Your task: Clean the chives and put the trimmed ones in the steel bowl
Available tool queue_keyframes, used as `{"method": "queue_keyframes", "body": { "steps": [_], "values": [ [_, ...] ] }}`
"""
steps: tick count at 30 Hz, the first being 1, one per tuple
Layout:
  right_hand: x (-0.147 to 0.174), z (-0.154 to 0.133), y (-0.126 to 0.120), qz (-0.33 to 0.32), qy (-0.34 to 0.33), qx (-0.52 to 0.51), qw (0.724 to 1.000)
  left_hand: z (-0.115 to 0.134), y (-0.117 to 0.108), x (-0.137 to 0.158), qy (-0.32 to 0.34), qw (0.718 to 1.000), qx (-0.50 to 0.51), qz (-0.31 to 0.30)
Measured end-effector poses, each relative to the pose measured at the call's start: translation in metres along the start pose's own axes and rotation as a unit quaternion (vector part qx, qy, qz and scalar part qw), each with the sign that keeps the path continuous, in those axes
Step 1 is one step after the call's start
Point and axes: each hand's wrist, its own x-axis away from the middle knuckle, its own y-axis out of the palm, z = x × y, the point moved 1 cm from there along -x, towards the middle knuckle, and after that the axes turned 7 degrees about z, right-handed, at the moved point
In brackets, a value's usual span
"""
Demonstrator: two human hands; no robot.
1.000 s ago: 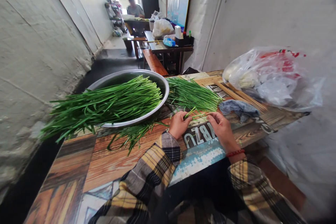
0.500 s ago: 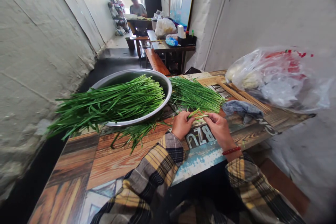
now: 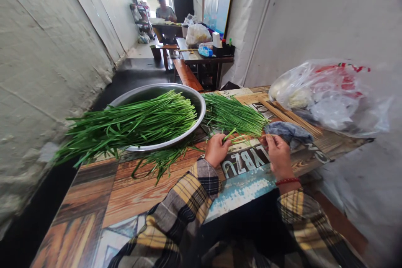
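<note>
My left hand (image 3: 216,150) is closed round a few garlic chives (image 3: 231,135), whose pale ends stick out to the right. My right hand (image 3: 278,155) is apart from it, thumb and fingers pinched together; whatever is in the pinch is too small to make out. Just beyond both hands lies a flat pile of garlic chives (image 3: 235,113) on the table. To the left, a big metal basin (image 3: 203,111) holds a thick heap of garlic chives (image 3: 147,121), with leaves hanging over its left rim. Loose leaves (image 3: 160,161) lie in front of the basin.
A grey cloth (image 3: 290,132) and wooden chopsticks (image 3: 284,113) lie right of the pile. A clear plastic bag (image 3: 333,96) sits at the table's right end. Farther off are another table (image 3: 188,55), a bench (image 3: 186,75) and a seated person (image 3: 165,11).
My right hand has moved right, away from my left hand and the chive ends, towards the grey cloth. My left hand has stayed in place with the chives.
</note>
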Motion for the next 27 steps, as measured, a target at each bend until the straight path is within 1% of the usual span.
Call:
{"method": "queue_keyframes", "body": {
  "steps": [1,2,3,5,6,7,9,11,14,17,20,24,26,27],
  "values": [
    [0.002,-0.001,0.001,-0.010,0.008,-0.008,1.000,0.000,0.000,0.000,-0.003,1.000,0.004,-0.001],
    [0.005,-0.002,0.003,-0.034,0.012,-0.012,0.999,0.000,0.000,-0.001,-0.005,1.000,0.007,-0.001],
    [0.009,-0.004,0.006,-0.072,0.011,-0.016,0.997,0.000,0.000,-0.001,-0.006,1.000,0.011,-0.001],
    [0.018,-0.008,0.016,-0.155,-0.004,-0.021,0.988,-0.001,0.000,-0.001,-0.007,1.000,0.014,-0.003],
    [0.022,-0.010,0.020,-0.179,-0.015,-0.018,0.984,-0.001,0.000,-0.001,-0.007,1.000,0.014,-0.005],
    [0.025,-0.011,0.025,-0.190,-0.028,-0.009,0.981,-0.001,0.000,-0.001,-0.006,1.000,0.012,-0.007],
    [0.029,-0.011,0.031,-0.187,-0.051,0.024,0.981,0.001,-0.002,0.001,-0.001,1.000,0.004,-0.011],
    [0.030,-0.010,0.033,-0.170,-0.061,0.048,0.982,0.005,-0.004,0.003,0.020,1.000,-0.011,-0.005],
    [0.029,-0.008,0.032,-0.150,-0.048,0.056,0.986,0.012,-0.009,0.006,0.080,0.996,-0.044,0.017],
    [0.028,-0.005,0.031,-0.138,-0.027,0.054,0.989,0.017,-0.011,0.008,0.124,0.990,-0.068,0.019],
    [0.029,-0.004,0.032,-0.132,-0.021,0.054,0.990,0.019,-0.010,0.008,0.134,0.987,-0.088,-0.008],
    [0.030,-0.009,0.031,-0.137,-0.046,0.072,0.987,0.021,-0.009,0.010,0.153,0.980,-0.113,-0.054],
    [0.026,-0.011,0.026,-0.126,-0.046,0.064,0.989,0.021,-0.009,0.009,0.152,0.979,-0.126,-0.059],
    [0.023,-0.010,0.022,-0.108,-0.040,0.051,0.992,0.020,-0.010,0.009,0.141,0.979,-0.135,-0.053]
  ]
}}
